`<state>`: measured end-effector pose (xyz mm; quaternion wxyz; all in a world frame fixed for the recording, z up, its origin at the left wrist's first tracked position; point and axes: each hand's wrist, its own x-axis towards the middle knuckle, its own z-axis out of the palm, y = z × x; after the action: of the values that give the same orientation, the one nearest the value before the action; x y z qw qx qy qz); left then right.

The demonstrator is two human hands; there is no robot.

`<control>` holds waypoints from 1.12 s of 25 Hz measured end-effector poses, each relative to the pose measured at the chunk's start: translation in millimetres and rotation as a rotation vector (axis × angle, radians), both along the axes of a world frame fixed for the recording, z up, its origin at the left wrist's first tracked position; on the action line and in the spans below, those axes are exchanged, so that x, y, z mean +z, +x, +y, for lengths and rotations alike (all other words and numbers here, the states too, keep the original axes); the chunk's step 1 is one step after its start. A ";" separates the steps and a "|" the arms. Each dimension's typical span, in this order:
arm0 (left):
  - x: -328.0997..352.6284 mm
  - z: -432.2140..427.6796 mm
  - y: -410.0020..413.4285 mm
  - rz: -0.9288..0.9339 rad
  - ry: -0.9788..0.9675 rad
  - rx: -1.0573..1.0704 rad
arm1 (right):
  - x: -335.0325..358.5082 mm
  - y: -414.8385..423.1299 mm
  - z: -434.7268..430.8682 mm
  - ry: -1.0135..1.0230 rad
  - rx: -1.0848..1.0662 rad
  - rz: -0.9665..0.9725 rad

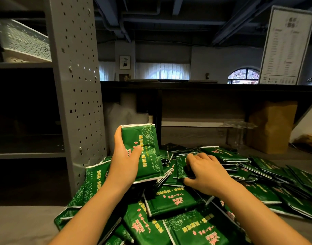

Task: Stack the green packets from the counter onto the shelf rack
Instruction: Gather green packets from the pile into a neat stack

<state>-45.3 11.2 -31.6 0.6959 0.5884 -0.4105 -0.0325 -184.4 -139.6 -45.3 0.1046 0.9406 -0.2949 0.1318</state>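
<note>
- Green packets (169, 218) are seen nearest the camera, heaped loosely on the grey counter (19, 225) from 6 o'clock out to 4 o'clock, overlapping at many angles.
- A bundle (148, 152) of these packets is held upright above the heap, just left of centre. It is gripped by the left hand (124, 156), with the thumb laid across the printed front and the fingers curled behind the left edge.
- At 4 o'clock of the bundle, a loose packet (181, 167) on top of the heap is gripped by the right hand (206, 172), its fingers curled over the far edge and the thumb tucked under the near one.
- The shelf rack (75, 85) is found at 9 o'clock, its perforated grey upright standing just beside the heap. The shelves behind it are in deep shadow.
- A white patterned tray (26, 41) is seen on an upper shelf at 10 o'clock.
- A brown paper bag (272, 126) and a clear glass stand (238, 131) are placed at 3 o'clock, behind the heap.
- A menu board (286, 46) is propped at 1 o'clock.
</note>
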 end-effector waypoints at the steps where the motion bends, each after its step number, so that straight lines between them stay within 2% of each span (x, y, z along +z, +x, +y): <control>1: 0.0 0.1 -0.3 -0.001 0.003 -0.001 | -1.7 0.9 0.8 -0.036 0.010 0.014; 5: -0.7 -0.9 -0.9 -0.003 0.002 0.003 | -5.1 5.2 2.0 -0.195 -0.016 0.001; 8: -0.1 -0.2 -2.4 0.003 0.002 0.000 | -0.2 4.8 3.8 -0.198 0.023 -0.148; 11: 0.9 0.5 -3.4 0.011 -0.004 -0.009 | 3.9 1.4 1.3 0.035 0.078 -0.477; 13: 1.4 0.1 -4.1 0.011 -0.002 -0.007 | 4.8 0.9 1.7 0.183 0.104 -0.630; 17: 2.3 -0.1 -5.7 0.043 0.011 -0.014 | 12.1 -2.8 3.6 0.336 0.154 -0.676; 20: 2.9 2.2 -6.2 0.071 0.024 -0.002 | 18.7 -5.8 4.7 0.332 0.141 -0.734; 24: 3.4 0.8 -5.5 0.136 0.050 0.013 | 26.2 -6.4 17.3 0.526 0.228 -1.024; 28: 1.8 -1.7 -4.9 0.193 0.064 0.041 | 27.0 -1.5 35.8 0.819 0.399 -1.198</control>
<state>-50.3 9.5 -29.8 0.7135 0.6128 -0.3280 -0.0880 -185.8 -103.8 -18.4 -0.4579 0.7071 -0.1509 0.5173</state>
